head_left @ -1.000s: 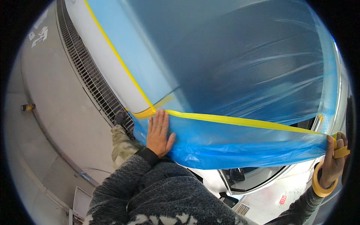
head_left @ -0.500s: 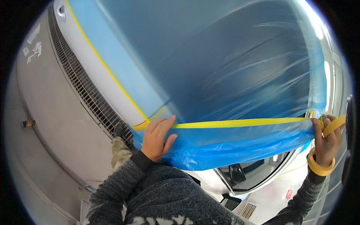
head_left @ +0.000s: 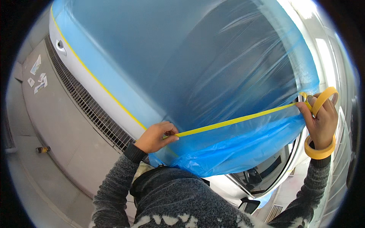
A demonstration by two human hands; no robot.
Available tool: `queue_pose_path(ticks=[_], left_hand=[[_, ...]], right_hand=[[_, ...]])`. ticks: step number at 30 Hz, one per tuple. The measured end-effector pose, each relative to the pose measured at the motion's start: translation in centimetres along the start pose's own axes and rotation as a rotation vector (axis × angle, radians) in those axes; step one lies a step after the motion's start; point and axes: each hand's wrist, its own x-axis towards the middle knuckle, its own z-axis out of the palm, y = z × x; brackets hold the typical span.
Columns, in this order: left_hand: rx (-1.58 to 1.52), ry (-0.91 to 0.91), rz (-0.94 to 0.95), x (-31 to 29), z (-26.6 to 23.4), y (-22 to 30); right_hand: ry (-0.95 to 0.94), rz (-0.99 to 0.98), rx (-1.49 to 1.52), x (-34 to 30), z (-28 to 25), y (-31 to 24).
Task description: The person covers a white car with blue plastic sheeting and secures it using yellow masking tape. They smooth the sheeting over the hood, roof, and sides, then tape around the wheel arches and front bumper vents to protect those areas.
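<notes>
A white car is draped in blue plastic masking film [head_left: 213, 68]. A strip of yellow masking tape [head_left: 235, 120] stretches taut across the film between my two hands. My left hand [head_left: 155, 136] pinches the strip's left end against the film. My right hand [head_left: 321, 119] holds a roll of yellow tape [head_left: 323, 99] at the strip's right end, and a second yellow roll [head_left: 318, 151] sits around that wrist like a bracelet. Another yellow tape line [head_left: 95, 79] runs along the film's left edge on the car body.
A metal floor grate [head_left: 87, 106] runs beside the car on the left, on a grey concrete floor [head_left: 57, 125]. Paper scraps [head_left: 38, 76] lie at far left and a small yellow object [head_left: 42, 149] on the floor. A side mirror [head_left: 249, 205] shows below the film.
My right hand has lifted and pulled the tape roll up and right, stretching the strip tighter. My left hand went from lying flat on the film to pinching the tape end.
</notes>
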Motion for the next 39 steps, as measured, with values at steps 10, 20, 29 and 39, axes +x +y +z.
queue_pose_path(ticks=[10,20,29,39], left_hand=[[0.234,0.386,0.115,0.7,3.9,-1.6],[0.517,0.69,0.277,-1.6,9.0,-6.3],[0.643,0.306,0.224,-3.5,13.6,-7.9],[0.698,0.366,0.209,1.7,15.6,-6.0]], right_hand=[[-0.115,0.158,-0.04,1.3,1.7,-0.1],[-0.071,0.251,0.031,3.7,6.5,1.3],[-0.041,0.151,-0.069,4.6,6.2,0.7],[-0.072,-0.018,-0.075,5.5,4.8,1.3]])
